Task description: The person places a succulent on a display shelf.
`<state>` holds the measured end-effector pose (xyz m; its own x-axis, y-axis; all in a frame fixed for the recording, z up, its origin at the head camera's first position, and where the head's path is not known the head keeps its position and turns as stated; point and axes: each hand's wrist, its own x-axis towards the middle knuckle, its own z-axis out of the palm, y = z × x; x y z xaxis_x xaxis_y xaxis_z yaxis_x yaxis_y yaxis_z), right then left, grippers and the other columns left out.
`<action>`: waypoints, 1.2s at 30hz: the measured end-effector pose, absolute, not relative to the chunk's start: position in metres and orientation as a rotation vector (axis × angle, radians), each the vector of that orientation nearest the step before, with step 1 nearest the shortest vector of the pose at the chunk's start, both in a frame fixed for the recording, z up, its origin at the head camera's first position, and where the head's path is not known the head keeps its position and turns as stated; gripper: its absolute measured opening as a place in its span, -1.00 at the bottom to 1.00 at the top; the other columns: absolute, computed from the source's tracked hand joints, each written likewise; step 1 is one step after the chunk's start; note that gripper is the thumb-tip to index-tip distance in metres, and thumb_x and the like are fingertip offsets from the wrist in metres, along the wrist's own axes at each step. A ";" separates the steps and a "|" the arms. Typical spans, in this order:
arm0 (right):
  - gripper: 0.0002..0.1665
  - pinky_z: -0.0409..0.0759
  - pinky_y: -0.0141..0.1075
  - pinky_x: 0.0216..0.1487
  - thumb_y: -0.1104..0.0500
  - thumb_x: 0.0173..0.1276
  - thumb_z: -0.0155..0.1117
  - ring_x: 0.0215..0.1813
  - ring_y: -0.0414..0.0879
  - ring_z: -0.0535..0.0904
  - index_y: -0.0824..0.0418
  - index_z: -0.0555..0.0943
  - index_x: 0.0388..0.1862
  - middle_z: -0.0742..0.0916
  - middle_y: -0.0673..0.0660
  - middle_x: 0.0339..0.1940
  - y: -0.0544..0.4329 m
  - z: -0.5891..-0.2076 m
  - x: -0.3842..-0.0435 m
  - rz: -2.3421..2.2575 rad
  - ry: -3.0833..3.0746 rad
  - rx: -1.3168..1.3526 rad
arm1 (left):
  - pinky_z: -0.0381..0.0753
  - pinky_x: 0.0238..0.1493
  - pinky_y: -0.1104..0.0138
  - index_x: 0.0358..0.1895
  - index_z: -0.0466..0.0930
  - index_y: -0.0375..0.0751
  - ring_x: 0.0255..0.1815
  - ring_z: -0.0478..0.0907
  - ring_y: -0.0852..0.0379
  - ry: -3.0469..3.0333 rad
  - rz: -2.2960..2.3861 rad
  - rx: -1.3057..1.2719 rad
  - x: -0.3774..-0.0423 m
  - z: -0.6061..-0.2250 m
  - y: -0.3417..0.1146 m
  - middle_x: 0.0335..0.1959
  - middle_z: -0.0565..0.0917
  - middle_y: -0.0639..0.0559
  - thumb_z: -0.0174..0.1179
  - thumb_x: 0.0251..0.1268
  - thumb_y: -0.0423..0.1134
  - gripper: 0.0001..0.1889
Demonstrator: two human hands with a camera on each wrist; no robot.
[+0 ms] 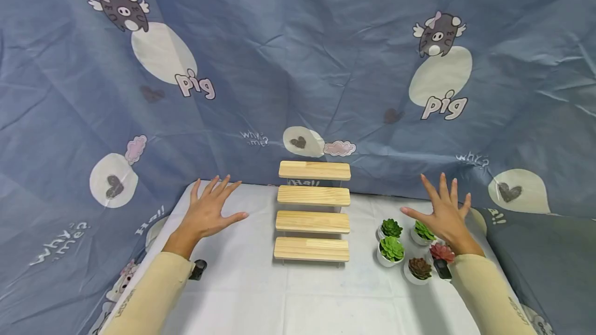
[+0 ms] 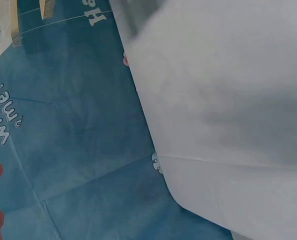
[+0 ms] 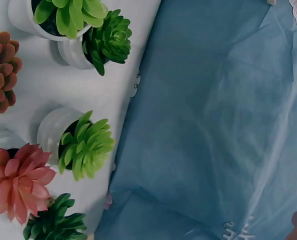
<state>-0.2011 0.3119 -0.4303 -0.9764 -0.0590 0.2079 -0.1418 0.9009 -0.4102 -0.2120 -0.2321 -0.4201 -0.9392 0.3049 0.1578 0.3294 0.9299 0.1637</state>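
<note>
My left hand [image 1: 207, 212] is held over the left part of the white table, fingers spread, holding nothing. On the other side my right hand [image 1: 446, 214] hovers with fingers spread just beyond several small potted succulents. A light green succulent [image 1: 391, 248], a dark green succulent [image 1: 390, 228], a brown succulent [image 1: 420, 269] and a red succulent [image 1: 442, 253] stand in white pots. The right wrist view adds another dark green succulent [image 3: 56, 220], which the right arm covers in the head view. Between the hands stands a stepped wooden shelf [image 1: 312, 222] with bare light planks.
A white cloth [image 1: 242, 293] covers the table. Blue fabric [image 1: 307, 66] printed with cartoon pigs hangs behind and at both sides, close to the table's far edge [image 1: 368, 195]. Black wrist cameras [image 1: 198, 269] sit on both sleeves.
</note>
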 end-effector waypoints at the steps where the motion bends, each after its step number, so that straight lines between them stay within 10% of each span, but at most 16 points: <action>1: 0.21 -0.72 0.37 0.22 -0.39 0.17 0.25 0.46 0.23 -0.65 -0.04 -0.15 0.59 -0.33 0.30 0.53 0.313 -0.431 -0.201 0.647 -2.875 0.151 | -0.40 0.39 -0.26 0.49 0.16 -0.03 0.49 -0.03 -0.28 -2.954 -0.292 -0.489 -0.211 -0.420 -0.232 0.50 0.11 -0.23 0.09 0.13 0.42 -0.07; 36: 0.21 -0.19 0.51 0.22 0.02 0.22 0.41 0.49 0.43 -0.18 -0.22 -0.23 0.57 -0.03 0.33 0.56 0.334 -0.492 -0.166 1.222 -2.598 0.089 | 0.28 0.17 -0.22 0.38 0.28 -0.21 0.23 0.36 -0.32 -2.472 -1.337 -0.431 -0.195 -0.495 -0.198 0.26 0.45 -0.31 0.25 0.26 -0.13 -0.35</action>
<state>-0.1661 0.3342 -0.4917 -0.9621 0.0582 0.2665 -0.1681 0.6429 -0.7473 -0.1950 -0.1982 -0.4945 -0.9107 0.1197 0.3953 0.3964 0.5223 0.7550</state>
